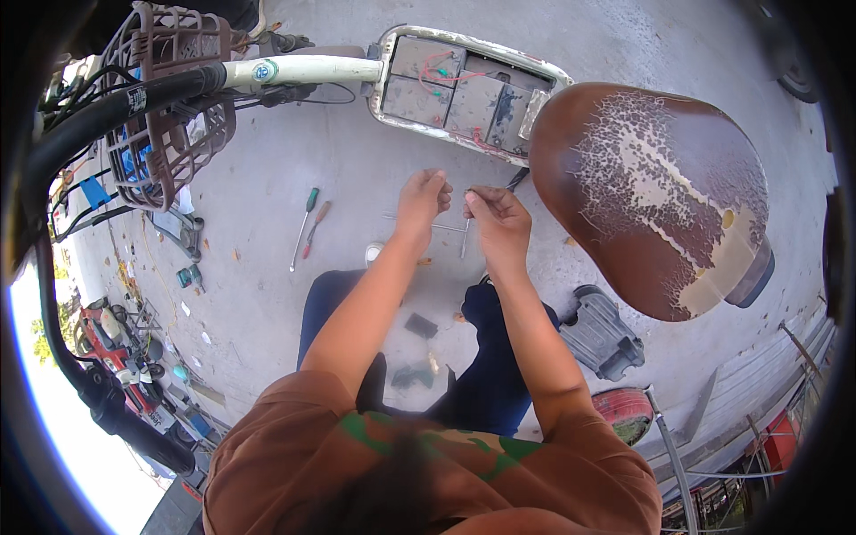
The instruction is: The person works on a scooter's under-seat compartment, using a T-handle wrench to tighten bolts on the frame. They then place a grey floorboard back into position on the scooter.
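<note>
My left hand (421, 200) is raised over the floor with its fingers curled in; whether anything small is inside is hidden. Facing it, my right hand (500, 217) has thumb and forefinger pinched together, and any item at their tips is too small to make out. Behind and below the hands, a thin metal rod tool with a crossbar (465, 237) lies on the concrete. Just beyond is the battery compartment (380, 90) of an electric scooter, its lid off. Inside are several grey batteries (476, 103) with red wires (428, 63) and green connectors.
A cracked brown saddle (655, 200) stands to the right, near a grey plastic cover (605, 334). Two screwdrivers, one green-handled (304, 227) and one orange-handled (315, 227), lie on the left. The handlebar (127, 110) and plastic basket (167, 107) fill the upper left. A cordless drill (190, 277) lies lower.
</note>
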{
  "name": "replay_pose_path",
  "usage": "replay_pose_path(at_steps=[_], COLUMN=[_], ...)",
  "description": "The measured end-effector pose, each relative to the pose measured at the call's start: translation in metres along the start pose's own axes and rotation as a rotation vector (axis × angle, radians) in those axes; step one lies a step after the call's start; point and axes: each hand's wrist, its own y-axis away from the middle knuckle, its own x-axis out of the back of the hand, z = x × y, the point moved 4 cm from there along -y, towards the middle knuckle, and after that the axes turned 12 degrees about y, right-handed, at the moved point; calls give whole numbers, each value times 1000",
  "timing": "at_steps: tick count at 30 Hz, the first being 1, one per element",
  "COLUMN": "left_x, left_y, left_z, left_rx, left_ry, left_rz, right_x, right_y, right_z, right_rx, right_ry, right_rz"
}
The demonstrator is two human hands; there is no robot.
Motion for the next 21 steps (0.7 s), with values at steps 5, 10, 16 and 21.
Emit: replay_pose_path(at_steps=[5, 10, 16, 21], left_x=[-19, -31, -30, -21], left_y=[-119, -196, -230, -195], left_z=[21, 27, 39, 43], left_rx=[-122, -194, -280, -185], left_ry=[75, 110, 154, 314], left_rz=[-83, -228, -340, -384], right_x=[24, 27, 13, 23], right_y=[-44, -79, -116, -143], right_z=[31, 27, 22, 34], right_rx=[-3, 156, 201, 163], right_ry=[210, 227, 259, 336], right_rz=[-19, -107, -129, -66])
